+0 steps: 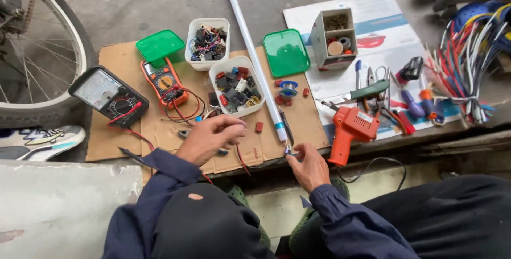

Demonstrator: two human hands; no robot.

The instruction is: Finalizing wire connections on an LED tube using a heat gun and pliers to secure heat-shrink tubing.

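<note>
My right hand (308, 167) pinches the near end of the long white tube lamp (255, 62). My left hand (208, 137) is closed on a small part beside it. I think I'm checking the tube's end; next I need steady fingers.

Two multimeters (109, 95) (165, 81), two white tubs (207, 43) (238, 86), two green lids (159, 45) (286, 52), one orange soldering gun (348, 131).

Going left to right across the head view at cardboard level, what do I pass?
Bicycle wheel → black analog meter → orange multimeter → left hand → white tube → right hand → orange soldering gun → bundle of coloured wires.
</note>
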